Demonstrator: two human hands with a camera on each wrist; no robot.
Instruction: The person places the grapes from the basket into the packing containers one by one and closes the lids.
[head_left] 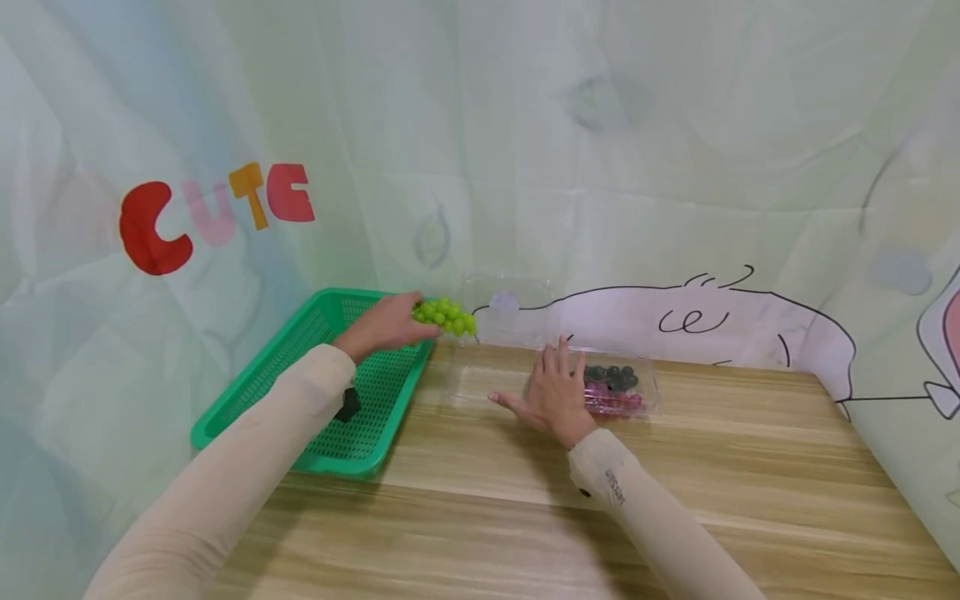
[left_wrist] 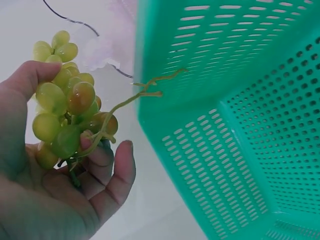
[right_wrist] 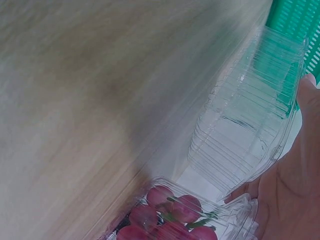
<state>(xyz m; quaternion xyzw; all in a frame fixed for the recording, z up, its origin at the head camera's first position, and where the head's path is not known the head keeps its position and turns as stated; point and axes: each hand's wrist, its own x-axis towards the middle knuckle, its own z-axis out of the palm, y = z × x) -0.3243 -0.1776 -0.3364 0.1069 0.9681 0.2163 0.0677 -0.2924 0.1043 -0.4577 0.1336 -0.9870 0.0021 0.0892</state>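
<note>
My left hand [head_left: 390,321] holds a bunch of green grapes [head_left: 447,317] beside the back right corner of the green basket [head_left: 197,435]. In the left wrist view, thumb and fingers grip the grapes [left_wrist: 67,107], and a bare stem [left_wrist: 117,106] sticks out toward the basket wall. My right hand [head_left: 557,398], fingers spread, rests over the join between two clear plastic boxes. The left box [head_left: 480,385] is empty, its lid [head_left: 517,321] raised behind it. Dark grapes [head_left: 615,377] and red grapes [head_left: 611,400] fill the right one, partly hidden by the hand.
A small black object [head_left: 348,406] lies in the basket, partly behind my left forearm. The wooden table [head_left: 720,475] carries everything. A printed cloth [head_left: 600,192] hangs directly behind the boxes and around the sides.
</note>
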